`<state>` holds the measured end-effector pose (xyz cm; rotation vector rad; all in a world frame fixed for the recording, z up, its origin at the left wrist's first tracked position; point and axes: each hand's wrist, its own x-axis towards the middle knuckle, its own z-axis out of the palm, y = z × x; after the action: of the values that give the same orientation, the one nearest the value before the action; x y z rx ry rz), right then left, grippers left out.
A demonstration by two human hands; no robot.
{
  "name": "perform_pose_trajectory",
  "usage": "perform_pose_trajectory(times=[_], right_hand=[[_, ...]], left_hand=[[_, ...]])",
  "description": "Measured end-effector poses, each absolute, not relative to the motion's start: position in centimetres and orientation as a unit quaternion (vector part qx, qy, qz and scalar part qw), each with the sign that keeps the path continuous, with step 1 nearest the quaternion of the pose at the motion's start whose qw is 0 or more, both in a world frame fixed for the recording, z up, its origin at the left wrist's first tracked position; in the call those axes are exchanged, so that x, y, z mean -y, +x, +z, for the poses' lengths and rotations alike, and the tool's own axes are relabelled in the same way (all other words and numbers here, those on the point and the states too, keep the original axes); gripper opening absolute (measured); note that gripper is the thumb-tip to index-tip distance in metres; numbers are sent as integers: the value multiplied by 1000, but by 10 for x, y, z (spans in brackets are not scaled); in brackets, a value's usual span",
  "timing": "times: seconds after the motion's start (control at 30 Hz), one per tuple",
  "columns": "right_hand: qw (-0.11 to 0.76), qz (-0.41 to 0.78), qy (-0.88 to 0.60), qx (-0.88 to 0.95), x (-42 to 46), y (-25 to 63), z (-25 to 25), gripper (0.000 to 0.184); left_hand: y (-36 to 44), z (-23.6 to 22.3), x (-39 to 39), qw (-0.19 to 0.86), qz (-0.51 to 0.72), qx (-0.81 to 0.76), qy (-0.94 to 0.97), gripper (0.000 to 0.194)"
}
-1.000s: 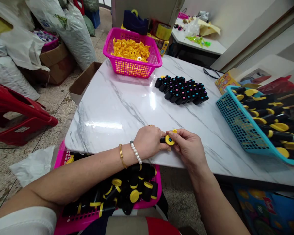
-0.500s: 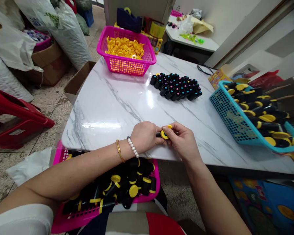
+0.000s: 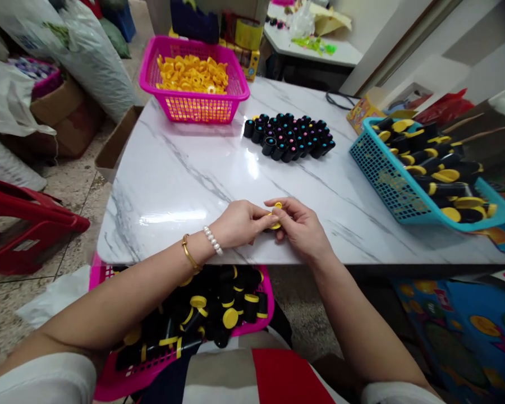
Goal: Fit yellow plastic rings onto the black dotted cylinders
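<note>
My left hand (image 3: 235,224) and my right hand (image 3: 301,230) meet at the near edge of the marble table (image 3: 185,174). Both are closed around one small part with a yellow cap (image 3: 276,215); its black body is hidden by my fingers. A pearl bracelet and a gold bangle sit on my left wrist. On my lap lies a pink basket (image 3: 122,381) full of black parts with yellow caps (image 3: 229,317). A cluster of upright black tubes (image 3: 288,137) stands further back on the table.
A pink basket of yellow rings (image 3: 193,109) sits at the table's far left corner. A blue basket of black-and-yellow parts (image 3: 382,179) is at the right. Red plastic stools (image 3: 21,224), boxes and sacks crowd the floor at left.
The view has tilted down and shifted, so everything sits lower and further left. My hands stay together on the yellow-capped part, whose black body showed earlier and is now covered.
</note>
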<state>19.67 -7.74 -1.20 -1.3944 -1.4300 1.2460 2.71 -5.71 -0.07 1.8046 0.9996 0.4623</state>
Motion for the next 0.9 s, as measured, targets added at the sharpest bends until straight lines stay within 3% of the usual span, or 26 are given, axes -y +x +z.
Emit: perform_pose_trajectory(times=[0.1,0.2,0.3,0.43,0.67,0.77,0.9], right_hand=[[374,515,-544,547,75,198,-12,36],[385,519,-544,535,76,198,-9,38],[393,499,-548,544,81,199,-9,40],[382,569,-515,514,79,209,-10,45],[211,711,-465,483,44,229,0,39],[168,596,-510,598,53,217,2,32],[248,255,-603,714,80,195,0,16]], left_hand=[[27,-5,60,467,208,-393,764,46],[30,-11,66,377,251,-406,794,40],[35,-16,72,291,286,-433,804,45],[37,-20,73,268,272,-410,828,31],[33,-19,65,264,201,-399,855,30],[34,-20,65,270,195,-407,851,30],[40,-20,65,239,188,-455,837,30]])
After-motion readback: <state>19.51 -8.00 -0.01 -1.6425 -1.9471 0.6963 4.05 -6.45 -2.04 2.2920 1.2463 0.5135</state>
